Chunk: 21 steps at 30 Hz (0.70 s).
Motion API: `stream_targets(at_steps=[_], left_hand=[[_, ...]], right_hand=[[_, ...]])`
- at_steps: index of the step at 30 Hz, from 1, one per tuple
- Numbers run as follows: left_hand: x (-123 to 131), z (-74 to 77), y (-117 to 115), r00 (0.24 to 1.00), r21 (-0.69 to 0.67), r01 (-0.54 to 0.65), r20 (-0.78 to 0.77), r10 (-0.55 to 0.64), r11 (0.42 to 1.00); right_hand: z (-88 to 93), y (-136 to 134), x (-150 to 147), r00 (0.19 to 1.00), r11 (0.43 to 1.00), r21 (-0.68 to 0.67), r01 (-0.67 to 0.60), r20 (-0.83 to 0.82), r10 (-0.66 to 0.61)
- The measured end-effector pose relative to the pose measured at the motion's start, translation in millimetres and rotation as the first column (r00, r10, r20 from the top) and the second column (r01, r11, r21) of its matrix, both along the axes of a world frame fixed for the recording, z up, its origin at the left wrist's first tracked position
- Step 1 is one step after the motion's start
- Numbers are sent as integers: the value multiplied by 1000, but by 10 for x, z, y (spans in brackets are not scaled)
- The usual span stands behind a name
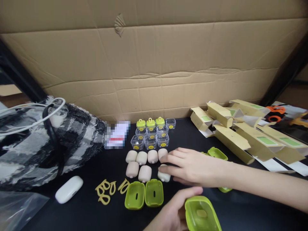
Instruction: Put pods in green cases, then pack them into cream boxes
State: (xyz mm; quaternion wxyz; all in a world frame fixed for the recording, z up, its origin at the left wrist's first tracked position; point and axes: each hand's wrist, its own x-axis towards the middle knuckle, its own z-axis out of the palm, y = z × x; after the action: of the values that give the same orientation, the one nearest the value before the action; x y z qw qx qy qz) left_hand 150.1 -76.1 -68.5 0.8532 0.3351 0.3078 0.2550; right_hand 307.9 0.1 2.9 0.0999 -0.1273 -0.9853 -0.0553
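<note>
At the bottom of the frame, right of center, the left hand is holding a green cap, its grip closed on the near side. The right hand is reaching in from the right edge, fingers touching a white block; I cannot tell whether its grip is closing. Pale blocks are sitting mid-frame, two caps lying below, clear cups standing above, and cartons spreading across the desk at right.
</note>
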Motion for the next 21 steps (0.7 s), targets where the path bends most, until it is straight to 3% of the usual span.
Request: stream_targets(at_steps=[4, 8, 11, 14, 17, 21], left_hand=[[-120, 245, -56, 986, 20, 85, 145, -87, 996], [-148, 399, -101, 966, 7, 46, 252, -47, 999], [-111, 398, -82, 970, -22, 43, 239, -36, 999], [-69, 330, -42, 970, -55, 25, 244, -11, 998], [-45, 266, -18, 959, -115, -8, 280, 40, 993], [-36, 264, -21, 937, -195, -15, 341, 82, 981]], right_hand=[[-56, 2, 20, 999, 999, -45, -11, -43, 9], [78, -23, 191, 980, 988, -132, 82, -172, -105], [209, -149, 362, 880, 936, -316, 155, -387, -276], [255, -365, 467, 770, 873, -480, 83, -525, -362], [208, -573, 461, 756, 860, -506, 58, -541, -369], [127, -693, 354, 789, 904, -423, 56, -536, -300]])
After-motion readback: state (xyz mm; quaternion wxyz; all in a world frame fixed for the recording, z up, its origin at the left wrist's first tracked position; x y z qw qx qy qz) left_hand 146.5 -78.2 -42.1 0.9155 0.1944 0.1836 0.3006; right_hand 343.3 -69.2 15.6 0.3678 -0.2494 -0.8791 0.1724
